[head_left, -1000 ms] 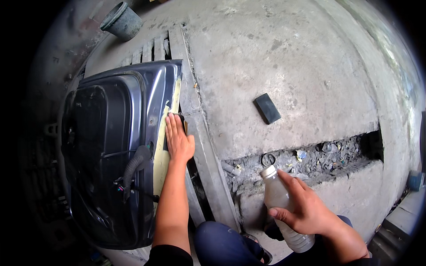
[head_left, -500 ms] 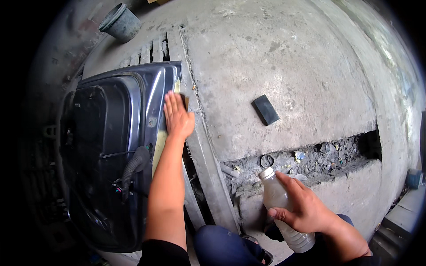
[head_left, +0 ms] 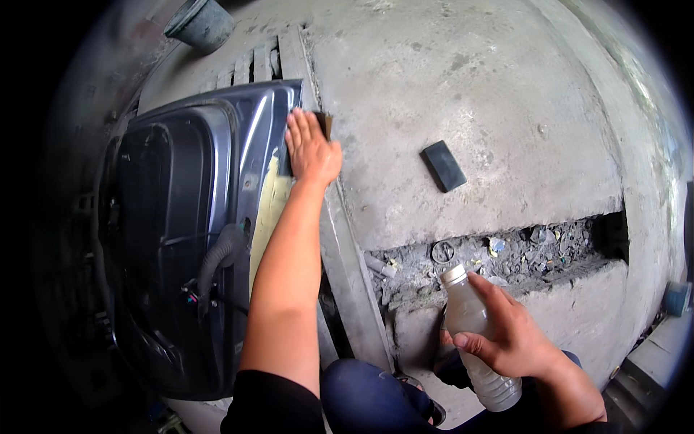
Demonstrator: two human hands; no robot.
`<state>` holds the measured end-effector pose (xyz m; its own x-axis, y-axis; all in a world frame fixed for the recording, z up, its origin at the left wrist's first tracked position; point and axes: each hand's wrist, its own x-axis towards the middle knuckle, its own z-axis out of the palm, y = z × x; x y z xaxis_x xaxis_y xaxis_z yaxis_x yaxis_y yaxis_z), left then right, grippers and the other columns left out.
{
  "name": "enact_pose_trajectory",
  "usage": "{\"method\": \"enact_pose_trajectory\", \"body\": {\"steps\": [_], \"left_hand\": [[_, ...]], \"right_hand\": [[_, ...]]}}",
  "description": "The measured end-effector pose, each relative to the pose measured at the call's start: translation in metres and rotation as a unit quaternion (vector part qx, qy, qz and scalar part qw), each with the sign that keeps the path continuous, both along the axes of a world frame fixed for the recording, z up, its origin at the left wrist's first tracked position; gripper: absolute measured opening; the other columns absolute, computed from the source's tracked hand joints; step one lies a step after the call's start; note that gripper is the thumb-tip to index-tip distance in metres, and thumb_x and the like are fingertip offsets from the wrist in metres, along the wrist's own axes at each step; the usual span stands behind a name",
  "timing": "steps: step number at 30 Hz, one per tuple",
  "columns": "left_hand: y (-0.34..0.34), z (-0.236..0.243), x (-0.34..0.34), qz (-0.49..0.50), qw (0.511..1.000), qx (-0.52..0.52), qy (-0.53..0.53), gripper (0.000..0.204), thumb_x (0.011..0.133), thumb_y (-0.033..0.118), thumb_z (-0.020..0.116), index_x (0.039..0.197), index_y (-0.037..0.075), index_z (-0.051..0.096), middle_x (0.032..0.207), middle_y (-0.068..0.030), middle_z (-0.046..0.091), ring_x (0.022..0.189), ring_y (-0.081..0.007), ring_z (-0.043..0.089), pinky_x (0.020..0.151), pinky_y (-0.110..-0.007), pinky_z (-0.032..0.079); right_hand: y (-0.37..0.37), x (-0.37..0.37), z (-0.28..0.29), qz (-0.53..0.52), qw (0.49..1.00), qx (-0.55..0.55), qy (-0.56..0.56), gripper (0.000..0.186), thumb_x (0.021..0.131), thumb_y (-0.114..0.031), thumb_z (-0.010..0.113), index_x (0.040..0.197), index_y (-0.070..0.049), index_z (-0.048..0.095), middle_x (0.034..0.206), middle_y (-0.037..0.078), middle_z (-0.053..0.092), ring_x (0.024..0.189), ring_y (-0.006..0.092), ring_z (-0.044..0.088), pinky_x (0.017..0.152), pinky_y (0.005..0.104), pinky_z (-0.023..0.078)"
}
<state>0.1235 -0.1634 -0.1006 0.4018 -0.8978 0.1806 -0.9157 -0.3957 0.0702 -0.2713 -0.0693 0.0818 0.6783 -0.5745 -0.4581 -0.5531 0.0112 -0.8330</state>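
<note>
My left hand (head_left: 312, 148) lies with straightened fingers on a thin dark, brown-edged piece (head_left: 327, 124), pressed to the upper right edge of a dark metallic car door panel (head_left: 177, 188). Pale yellow filler (head_left: 269, 202) runs along that edge beside my forearm. A grey corrugated tube (head_left: 220, 257) lies on the panel. My right hand (head_left: 506, 325) is closed round a translucent plastic bottle (head_left: 468, 307) with a white cap, held low at the right near my knee.
A dark rectangular block (head_left: 444, 166) lies on the concrete floor (head_left: 477, 87). A grey bucket (head_left: 202, 25) stands at the top left. A trench (head_left: 520, 246) with rubble crosses the floor at the right, and narrow slots run beside the panel. A blue container (head_left: 677, 296) sits at the far right.
My left hand has slid up along the door's right edge toward its top corner, uncovering more filler below. My right hand still grips the bottle. The view has shifted slightly.
</note>
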Motion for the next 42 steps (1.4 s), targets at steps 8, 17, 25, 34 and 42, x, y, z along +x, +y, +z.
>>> {"method": "enact_pose_trajectory", "body": {"steps": [8, 17, 25, 34, 42], "left_hand": [[0.117, -0.025, -0.025, 0.013, 0.997, 0.030, 0.067, 0.077, 0.086, 0.024, 0.044, 0.151, -0.007, 0.020, 0.160, -0.0253, 0.012, 0.150, -0.0372, 0.006, 0.122, -0.044, 0.006], [0.054, -0.004, -0.014, -0.008, 0.995, -0.011, 0.102, 0.071, 0.088, 0.024, 0.042, 0.150, -0.006, 0.024, 0.160, -0.0225, 0.016, 0.151, -0.0328, 0.009, 0.123, -0.042, 0.007], [0.168, -0.029, -0.036, 0.050, 0.995, 0.005, 0.091, 0.075, 0.087, 0.023, 0.045, 0.150, -0.009, 0.020, 0.159, -0.0269, 0.015, 0.150, -0.0395, 0.009, 0.121, -0.048, 0.006], [0.178, -0.020, -0.040, 0.064, 0.992, 0.026, 0.105, 0.077, 0.084, 0.024, 0.049, 0.151, -0.003, 0.024, 0.161, -0.0191, 0.018, 0.150, -0.0319, 0.013, 0.123, -0.042, 0.010], [0.294, -0.020, -0.059, 0.073, 0.994, 0.052, 0.065, 0.085, 0.076, 0.018, 0.054, 0.148, -0.013, 0.021, 0.158, -0.0301, 0.014, 0.149, -0.0441, 0.009, 0.121, -0.052, 0.006]], "right_hand": [[-0.006, -0.002, 0.008, 0.014, 0.999, -0.036, 0.023, 0.083, 0.085, -0.036, 0.074, 0.145, 0.003, 0.033, 0.120, 0.031, 0.055, 0.111, 0.0476, 0.057, 0.095, 0.0459, 0.047], [0.005, 0.016, 0.002, 0.053, 0.997, -0.049, 0.016, 0.082, 0.085, -0.036, 0.074, 0.144, 0.003, 0.034, 0.121, 0.031, 0.055, 0.111, 0.0473, 0.058, 0.094, 0.0457, 0.048], [0.008, 0.012, 0.007, 0.066, 0.997, -0.049, 0.012, 0.082, 0.084, -0.036, 0.075, 0.144, 0.003, 0.034, 0.116, 0.030, 0.057, 0.106, 0.0476, 0.059, 0.091, 0.0456, 0.049], [0.023, 0.034, -0.003, 0.103, 0.993, -0.049, 0.006, 0.082, 0.083, -0.035, 0.076, 0.143, 0.004, 0.035, 0.119, 0.031, 0.056, 0.112, 0.0465, 0.057, 0.096, 0.0445, 0.046], [0.030, 0.037, 0.003, 0.095, 0.995, -0.028, -0.002, 0.081, 0.083, -0.032, 0.077, 0.143, 0.005, 0.036, 0.122, 0.031, 0.055, 0.114, 0.0456, 0.056, 0.098, 0.0445, 0.046]]}}
